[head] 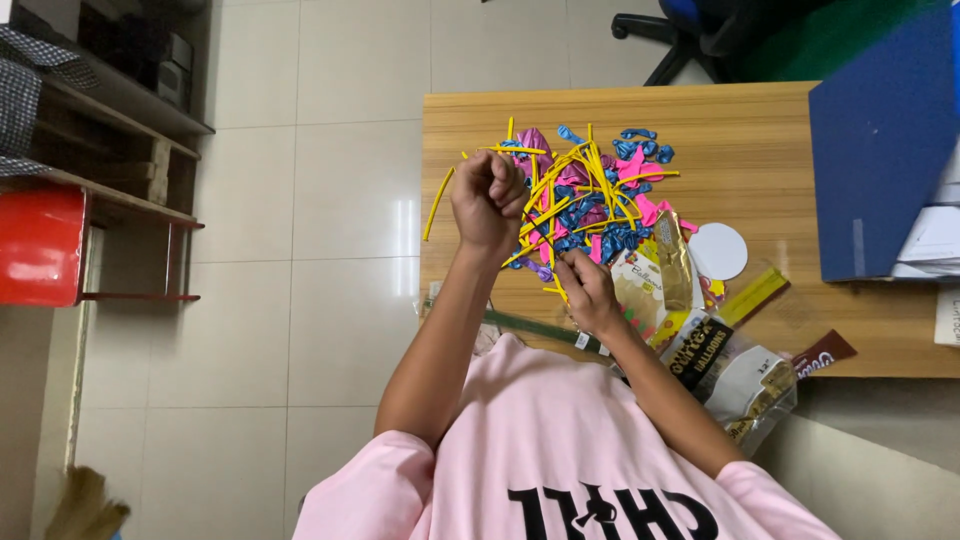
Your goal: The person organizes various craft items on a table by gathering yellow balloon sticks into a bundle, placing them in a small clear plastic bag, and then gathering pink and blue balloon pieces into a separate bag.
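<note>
1. The right hand [588, 290], nearest the body at 6 o'clock of the balloon pile [590, 195], pinches into the pile's near edge; it should lift one strand only.
2. The left hand [488, 200], fisted at 9 o'clock, grips a yellow long balloon [545, 185]; pull it slowly to avoid tangles.
3. The pile lies mid-way on the wooden table [760, 150].

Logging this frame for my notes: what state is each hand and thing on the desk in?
Left hand: closed fist, raised above the balloons.
Right hand: fingers down in the pile edge.
Balloon pile: uninflated, tangled heap.
Stray yellow balloon: lying apart, limp.
Packets: lying flat.
</note>
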